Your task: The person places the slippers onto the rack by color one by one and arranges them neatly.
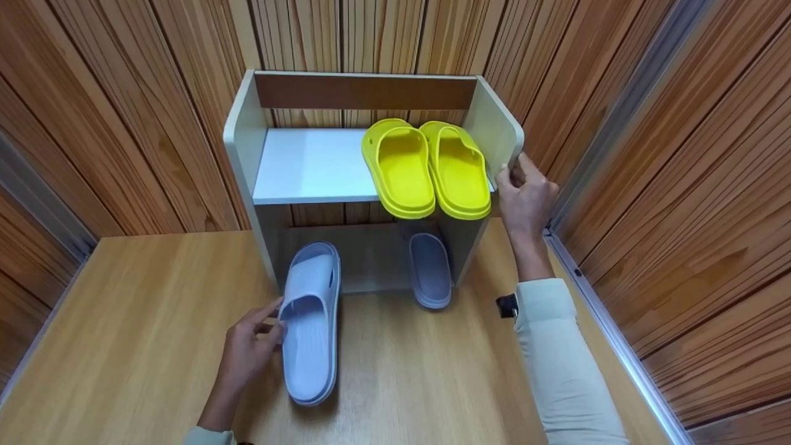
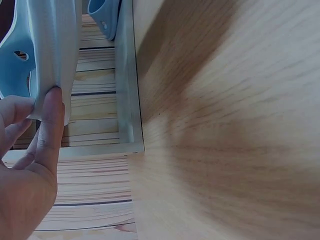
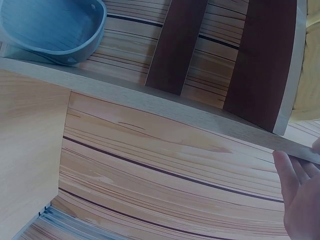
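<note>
My left hand (image 1: 250, 343) pinches the left edge of a light grey-blue slide sandal (image 1: 309, 346). The sandal is held above the floor, its toe end pointing at the lower level of a small shoe rack (image 1: 238, 142). In the left wrist view, thumb and fingers lie on both sides of the sandal's edge (image 2: 52, 50). A matching slide sandal (image 1: 431, 272) sits at the lower right of the rack, partly hidden under the shelf. My right hand (image 1: 530, 191) grips the front edge of the rack's right side panel (image 3: 200, 122).
A pair of yellow slippers, the left slipper (image 1: 405, 170) and right slipper (image 1: 458, 170), stands side by side on the right of the white upper shelf (image 1: 309, 164). Wood-patterned walls (image 1: 698, 204) with metal strips enclose the wooden floor (image 1: 154, 327).
</note>
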`<state>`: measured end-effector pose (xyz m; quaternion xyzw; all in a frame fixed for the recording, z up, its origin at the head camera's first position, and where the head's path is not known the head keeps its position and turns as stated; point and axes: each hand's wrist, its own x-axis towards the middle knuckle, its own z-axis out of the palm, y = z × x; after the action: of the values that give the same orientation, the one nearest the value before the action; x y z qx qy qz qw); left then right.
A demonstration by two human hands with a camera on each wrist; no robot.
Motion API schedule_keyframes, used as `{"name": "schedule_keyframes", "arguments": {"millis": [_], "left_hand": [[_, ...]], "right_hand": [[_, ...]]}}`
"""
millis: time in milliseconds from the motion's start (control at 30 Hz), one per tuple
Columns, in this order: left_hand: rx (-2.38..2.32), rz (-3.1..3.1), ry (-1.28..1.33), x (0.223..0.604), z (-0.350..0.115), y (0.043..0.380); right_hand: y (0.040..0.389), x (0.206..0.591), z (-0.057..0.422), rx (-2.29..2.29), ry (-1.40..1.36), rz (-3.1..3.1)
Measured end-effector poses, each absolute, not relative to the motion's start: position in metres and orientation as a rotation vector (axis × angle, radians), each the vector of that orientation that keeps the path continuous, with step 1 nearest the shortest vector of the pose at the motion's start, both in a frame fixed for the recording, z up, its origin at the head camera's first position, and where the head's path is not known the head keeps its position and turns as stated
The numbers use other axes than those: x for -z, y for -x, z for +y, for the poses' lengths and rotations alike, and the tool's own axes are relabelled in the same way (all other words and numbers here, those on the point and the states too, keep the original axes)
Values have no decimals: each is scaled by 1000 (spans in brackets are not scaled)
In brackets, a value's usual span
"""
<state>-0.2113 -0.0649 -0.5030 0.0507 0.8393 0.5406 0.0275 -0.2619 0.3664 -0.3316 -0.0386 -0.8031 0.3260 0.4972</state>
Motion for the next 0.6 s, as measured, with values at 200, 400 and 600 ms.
{"name": "schedule_keyframes", "arguments": {"millis": [200,400,600], "left_hand": [[-1714,2610,-197,501,-60,214],[-1737,2599,-183,493,-52,219],[-1716,2611,-205,490,-46,228]], "right_hand": [[262,333,366,-783,87,-1928],[263,333,367,-777,80,-1930],[263,333,366,-785,96,-1945]]}}
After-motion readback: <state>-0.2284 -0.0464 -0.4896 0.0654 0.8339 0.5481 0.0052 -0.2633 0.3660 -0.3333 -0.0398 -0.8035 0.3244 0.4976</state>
